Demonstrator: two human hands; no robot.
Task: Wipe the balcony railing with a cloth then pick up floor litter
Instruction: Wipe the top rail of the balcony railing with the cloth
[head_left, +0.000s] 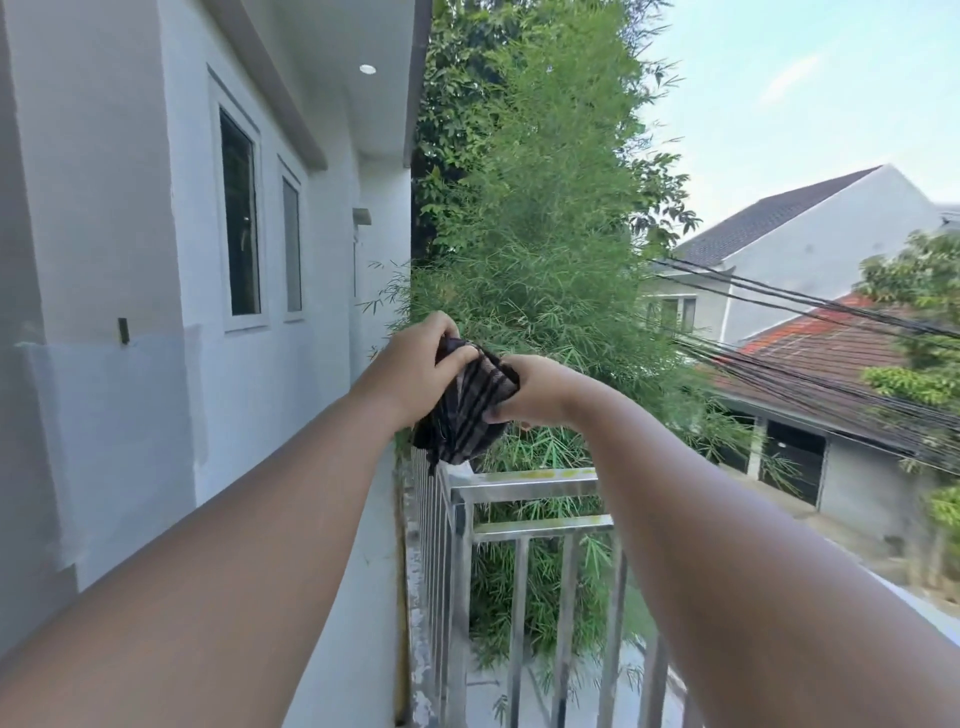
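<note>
A dark striped cloth (470, 413) is bunched between both hands, held in the air above the metal balcony railing (524, 488). My left hand (415, 366) grips its upper left part with curled fingers. My right hand (535, 389) pinches its right edge. The cloth's lower corner hangs close to the top rail without clearly touching it. The railing is shiny steel with vertical bars and yellowish stains on its top rails. No litter shows in this view.
A white house wall (130, 260) with two windows runs along the left. The narrow balcony floor (358, 597) lies between wall and railing. Bamboo foliage (535, 234) rises beyond the rail. Neighbouring roofs and cables are at the right.
</note>
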